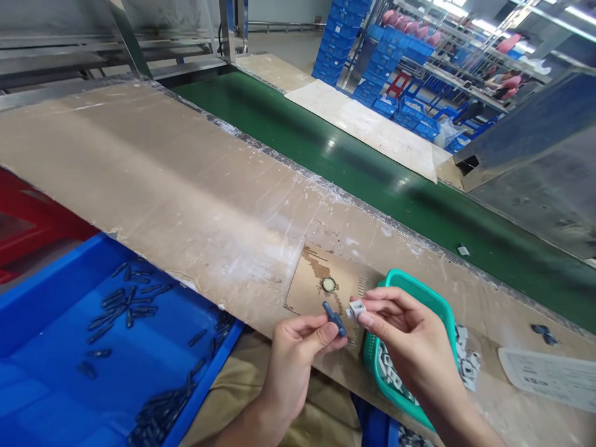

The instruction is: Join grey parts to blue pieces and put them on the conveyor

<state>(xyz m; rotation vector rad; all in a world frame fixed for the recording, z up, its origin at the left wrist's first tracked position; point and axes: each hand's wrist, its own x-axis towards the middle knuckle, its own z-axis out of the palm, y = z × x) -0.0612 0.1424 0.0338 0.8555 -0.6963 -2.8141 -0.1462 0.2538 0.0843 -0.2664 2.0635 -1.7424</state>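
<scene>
Head view: bare tabletop (186, 186) stretches ahead; at its near edge, left hand (298, 347) pinches a blue pin (334, 316), right hand (400, 335) pinches a white piece (357, 308), nearly touching.

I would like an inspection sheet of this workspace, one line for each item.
Surface: brown worn bench, scratched, beside green conveyor belt.
Job's things: dark blue part in left hand; small white part in right hand.
Clutter: teal basket of white parts; blue bin of dark parts; round metal piece; paper sheet.
Grippers: both hands pinching their parts.
Cables: nothing seen.
Surroundings: stacked blue crates; red crate.
</scene>
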